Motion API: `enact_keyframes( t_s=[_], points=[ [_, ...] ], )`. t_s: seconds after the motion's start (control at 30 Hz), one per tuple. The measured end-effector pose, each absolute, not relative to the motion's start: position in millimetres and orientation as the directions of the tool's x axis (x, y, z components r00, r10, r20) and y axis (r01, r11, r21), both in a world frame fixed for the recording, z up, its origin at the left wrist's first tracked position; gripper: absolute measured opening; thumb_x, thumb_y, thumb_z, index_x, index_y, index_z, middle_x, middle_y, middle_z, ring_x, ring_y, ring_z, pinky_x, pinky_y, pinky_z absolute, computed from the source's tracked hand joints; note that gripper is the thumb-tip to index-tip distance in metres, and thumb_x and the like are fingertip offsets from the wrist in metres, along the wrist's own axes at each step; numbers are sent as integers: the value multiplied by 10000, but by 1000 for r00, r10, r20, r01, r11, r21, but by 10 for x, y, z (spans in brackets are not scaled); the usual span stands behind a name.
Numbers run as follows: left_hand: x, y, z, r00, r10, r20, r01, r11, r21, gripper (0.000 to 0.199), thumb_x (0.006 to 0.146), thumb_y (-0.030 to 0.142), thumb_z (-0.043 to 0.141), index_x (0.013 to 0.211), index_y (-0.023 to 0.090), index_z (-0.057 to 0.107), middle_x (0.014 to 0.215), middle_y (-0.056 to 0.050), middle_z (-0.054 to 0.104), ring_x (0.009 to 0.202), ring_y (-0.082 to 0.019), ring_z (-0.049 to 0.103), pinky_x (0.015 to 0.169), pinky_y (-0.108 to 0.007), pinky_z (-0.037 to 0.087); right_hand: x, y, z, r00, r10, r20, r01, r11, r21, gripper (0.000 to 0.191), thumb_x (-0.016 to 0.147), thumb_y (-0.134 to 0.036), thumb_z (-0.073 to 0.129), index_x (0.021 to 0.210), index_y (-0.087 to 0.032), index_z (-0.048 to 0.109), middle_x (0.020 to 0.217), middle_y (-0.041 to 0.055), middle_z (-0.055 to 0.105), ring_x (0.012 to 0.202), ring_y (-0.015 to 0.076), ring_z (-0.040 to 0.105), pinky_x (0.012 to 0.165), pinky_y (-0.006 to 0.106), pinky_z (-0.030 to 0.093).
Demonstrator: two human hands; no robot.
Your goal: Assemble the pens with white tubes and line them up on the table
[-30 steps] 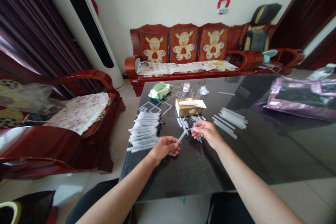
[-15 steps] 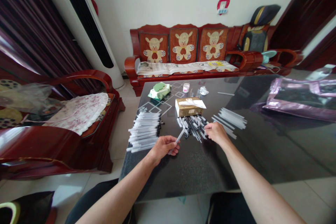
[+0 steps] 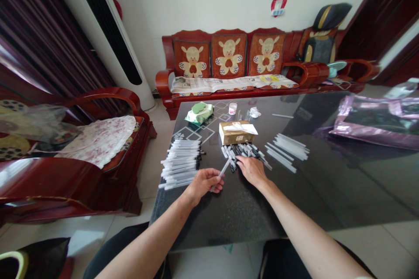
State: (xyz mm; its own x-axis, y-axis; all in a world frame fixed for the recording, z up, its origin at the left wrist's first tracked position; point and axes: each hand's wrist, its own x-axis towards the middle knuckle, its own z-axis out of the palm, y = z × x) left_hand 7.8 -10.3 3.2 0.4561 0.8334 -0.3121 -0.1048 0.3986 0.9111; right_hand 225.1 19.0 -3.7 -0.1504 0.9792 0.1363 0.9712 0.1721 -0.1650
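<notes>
My left hand [image 3: 207, 181] is closed around a translucent white pen barrel [image 3: 224, 168], which points up and away to the right. To its right, my right hand [image 3: 252, 170] is at the near edge of a heap of pen parts [image 3: 244, 150], black and white pieces lying in all directions. Its fingers are bent together; whatever they grip is hidden. Left of my left hand lies a stack of white pens with black ends [image 3: 180, 163], side by side. Beyond my right hand rests a bunch of plain translucent barrels [image 3: 290, 147].
Behind the heap stands a tissue box [image 3: 236, 134]. Farther back on the dark table [image 3: 229, 218] are a green wipes pack [image 3: 199, 113], a small cup [image 3: 232, 108], a crumpled tissue [image 3: 254, 112] and a single barrel [image 3: 283, 116]. A purple-edged clear bag [image 3: 376, 126] lies at right.
My right hand has moved left across the heap, from its right side to its near middle, closer to my left hand. My left hand keeps its barrel in nearly the same place.
</notes>
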Motion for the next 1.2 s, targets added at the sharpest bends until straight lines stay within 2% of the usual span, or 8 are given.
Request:
enact_keyframes(
  t_s=[0.27, 0.53, 0.63, 0.7, 0.8, 0.87, 1.0, 1.2],
  points=[
    [77, -98, 30, 459, 831, -313, -102, 399, 911, 372, 673, 367, 722, 914, 99, 629, 755, -75, 658, 591, -114, 608, 580, -238, 472, 2253, 173, -73, -184, 970, 159, 973, 202, -108, 291, 921, -289, 369, 964, -214, 648, 851, 79, 711, 799, 201, 656, 657, 260, 413],
    [79, -104, 30, 451, 834, -319, -104, 404, 909, 381, 662, 373, 729, 908, 100, 631, 761, -78, 660, 589, -114, 605, 576, -237, 469, 2213, 153, -18, -197, 969, 151, 957, 223, -186, 295, 919, -278, 379, 979, -226, 663, 869, 83, 714, 831, 192, 655, 689, 248, 422],
    [70, -101, 36, 452, 834, -316, -105, 402, 910, 380, 663, 374, 729, 912, 103, 637, 765, -78, 661, 593, -115, 607, 583, -239, 472, 2209, 164, 1, -146, 965, 219, 929, 210, -305, 252, 890, -262, 428, 948, -216, 669, 845, 81, 713, 822, 205, 655, 714, 275, 442],
    [62, -97, 39, 452, 836, -310, -103, 394, 913, 378, 664, 373, 729, 915, 104, 645, 763, -78, 663, 594, -114, 606, 587, -238, 472, 2220, 180, 7, -90, 964, 248, 850, 204, -485, 215, 859, -259, 469, 925, -204, 666, 795, 71, 708, 763, 205, 659, 692, 292, 467],
    [55, -86, 37, 453, 842, -294, -97, 374, 922, 380, 664, 376, 729, 923, 106, 660, 759, -78, 665, 599, -115, 607, 592, -236, 470, 2268, 204, 2, -55, 985, 166, 523, 170, -835, 193, 809, -297, 535, 899, -172, 651, 722, 61, 694, 644, 188, 660, 597, 294, 512],
    [53, -79, 34, 447, 848, -284, -88, 358, 930, 385, 664, 378, 730, 930, 107, 669, 757, -78, 667, 604, -116, 607, 600, -239, 472, 2311, 208, -1, -74, 993, 90, 275, 107, -956, 228, 762, -338, 601, 879, -147, 647, 696, 60, 689, 610, 187, 662, 558, 300, 534],
    [58, -72, 27, 445, 854, -269, -63, 329, 942, 384, 671, 377, 725, 939, 106, 679, 744, -71, 664, 600, -110, 599, 599, -235, 470, 2383, 179, 29, -130, 991, 36, 68, 46, -997, 302, 689, -356, 693, 876, -122, 656, 709, 63, 699, 620, 185, 671, 586, 317, 558],
    [64, -70, -15, 457, 848, -269, -27, 316, 948, 389, 670, 380, 722, 944, 105, 683, 732, -67, 661, 580, -103, 591, 577, -221, 462, 2404, 128, 111, -192, 980, 56, 98, 75, -992, 288, 712, -342, 674, 900, -123, 679, 747, 68, 712, 662, 189, 683, 627, 316, 563]
  ],
)
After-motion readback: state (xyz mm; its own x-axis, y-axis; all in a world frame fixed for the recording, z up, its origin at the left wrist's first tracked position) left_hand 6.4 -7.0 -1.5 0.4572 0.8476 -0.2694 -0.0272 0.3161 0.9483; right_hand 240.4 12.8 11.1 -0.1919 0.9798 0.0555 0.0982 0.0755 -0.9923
